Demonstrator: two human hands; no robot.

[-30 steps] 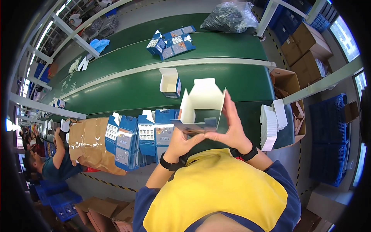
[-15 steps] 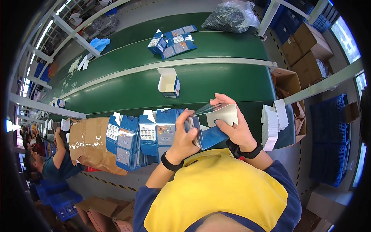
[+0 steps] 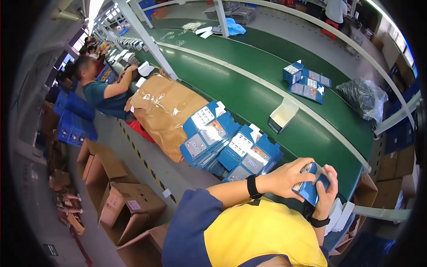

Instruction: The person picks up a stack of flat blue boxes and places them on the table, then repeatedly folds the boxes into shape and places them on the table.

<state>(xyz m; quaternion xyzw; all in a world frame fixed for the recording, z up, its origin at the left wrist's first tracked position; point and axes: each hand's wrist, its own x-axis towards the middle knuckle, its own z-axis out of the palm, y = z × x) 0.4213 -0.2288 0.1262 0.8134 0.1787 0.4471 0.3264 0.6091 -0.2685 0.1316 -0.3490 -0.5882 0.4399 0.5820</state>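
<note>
A small blue cardboard box (image 3: 307, 190) is between my two hands, partly hidden by the fingers. My left hand (image 3: 287, 180) grips its left side, fingers over the top. My right hand (image 3: 327, 196) presses on the box's right side with thumb and fingers. Just left of my hands lie two stacks of flat blue cartons, the nearer stack (image 3: 249, 153) and the farther stack (image 3: 207, 135). On the green bench ahead rests a box (image 3: 284, 115) with its pale inside facing up and its flap raised.
Beyond the rail are unfolded blue cartons (image 3: 307, 84) and a plastic bag (image 3: 362, 98). A brown paper package (image 3: 171, 111) lies left, near a co-worker (image 3: 102, 91). White cards (image 3: 340, 218) sit by my right wrist. Cardboard boxes (image 3: 129, 202) stand on the floor.
My view has swung left, so bench and hands appear farther right. The held box is turned, and its open pale inside, plain before, is now mostly covered by my hands.
</note>
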